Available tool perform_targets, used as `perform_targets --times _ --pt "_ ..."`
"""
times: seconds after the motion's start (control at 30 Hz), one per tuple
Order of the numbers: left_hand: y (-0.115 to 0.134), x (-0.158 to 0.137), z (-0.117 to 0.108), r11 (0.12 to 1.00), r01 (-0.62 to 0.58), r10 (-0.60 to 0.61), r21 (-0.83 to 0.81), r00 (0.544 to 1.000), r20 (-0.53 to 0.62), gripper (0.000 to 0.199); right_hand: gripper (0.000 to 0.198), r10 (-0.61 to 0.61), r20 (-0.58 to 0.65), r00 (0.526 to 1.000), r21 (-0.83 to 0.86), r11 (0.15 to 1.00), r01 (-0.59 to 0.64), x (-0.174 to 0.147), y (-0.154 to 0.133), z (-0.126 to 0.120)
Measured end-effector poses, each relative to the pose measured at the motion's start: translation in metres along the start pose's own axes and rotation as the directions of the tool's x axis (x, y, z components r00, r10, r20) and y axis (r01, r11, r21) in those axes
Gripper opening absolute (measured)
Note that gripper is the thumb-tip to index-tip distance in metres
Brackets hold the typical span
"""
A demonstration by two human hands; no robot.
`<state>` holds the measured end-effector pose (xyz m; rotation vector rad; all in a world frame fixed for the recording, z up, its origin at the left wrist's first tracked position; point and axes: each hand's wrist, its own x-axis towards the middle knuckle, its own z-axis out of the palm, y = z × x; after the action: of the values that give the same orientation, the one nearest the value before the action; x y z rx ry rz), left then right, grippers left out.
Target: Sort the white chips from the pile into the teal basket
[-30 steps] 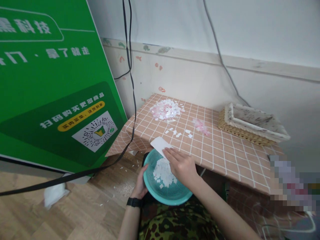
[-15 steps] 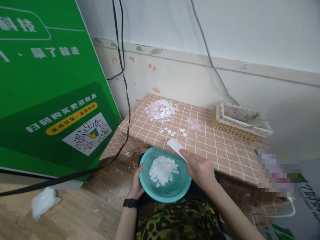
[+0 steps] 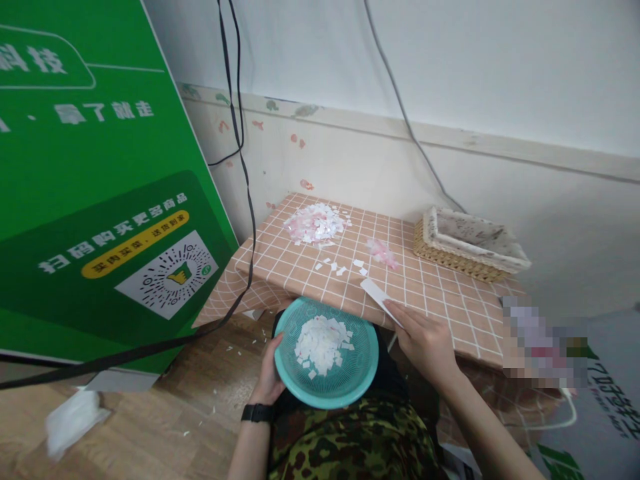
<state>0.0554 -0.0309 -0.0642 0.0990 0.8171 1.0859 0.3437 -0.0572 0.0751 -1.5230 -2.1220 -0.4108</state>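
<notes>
- The wall [image 3: 525,80] is pale, with faint painted marks low on its left part; a grey cord [image 3: 395,87] hangs down it to behind the basket.
- The panel [image 3: 75,160] is green with white lettering and a square code, and stands left of the counter.
- The floor [image 3: 145,427] is wood-patterned, with small white bits strewn below the counter.
- The counter [image 3: 470,307] wears a brown cloth with a white grid; something at its right end is blurred out.
- The basket [image 3: 457,263] is wicker with a printed lining, at the back right of the counter near the wall.
- The colander [image 3: 325,393] is teal, just before the counter's front edge, above the person's lap.
- The hands are apart: the left hand [image 3: 267,370] grips the colander's left rim, and the right hand [image 3: 425,341] pinches the card at its near end.
- The bag [image 3: 73,423] is white and lies crumpled on the floor.
- The pile [image 3: 317,223], white and pink pieces, sits at the counter's back left.
- The heap [image 3: 323,340], white pieces, lies inside the colander.
- The card [image 3: 377,298] is white and slanted, at the counter's front edge, right of the colander; I cannot tell if it touches the cloth.
- The pink bits [image 3: 381,253] lie between pile and basket.
- The watch [image 3: 257,413] is black, on the left wrist.
- The scraps [image 3: 359,263] lie loose in front of the pile.
</notes>
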Motion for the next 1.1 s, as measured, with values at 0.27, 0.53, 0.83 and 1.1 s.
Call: perform_targets --times 0.27,0.53,0.83,1.1 --pt "0.0 -0.001 0.001 1.0 -0.021 0.021 -0.008 1.0 0.001 0.02 0.045 -0.055 -0.007 0.998 0.137 0.989 0.056 0.009 -0.016 0.012" --pt "0.001 -0.003 0.003 1.0 -0.018 0.018 0.007 1.0 0.002 0.019 0.033 0.11 -0.035 0.993 0.088 0.99 -0.107 -0.003 0.035 0.008" --pt "0.001 -0.004 0.005 0.999 -0.033 0.033 0.014 0.999 -0.028 0.02 0.036 0.47 -0.092 0.878 0.128 0.88 -0.458 0.031 0.057 0.008" --pt "0.002 -0.003 0.004 1.0 -0.025 0.025 0.011 0.999 -0.029 0.02 0.034 0.367 0.019 0.93 0.197 0.911 -0.363 0.054 0.028 0.023"
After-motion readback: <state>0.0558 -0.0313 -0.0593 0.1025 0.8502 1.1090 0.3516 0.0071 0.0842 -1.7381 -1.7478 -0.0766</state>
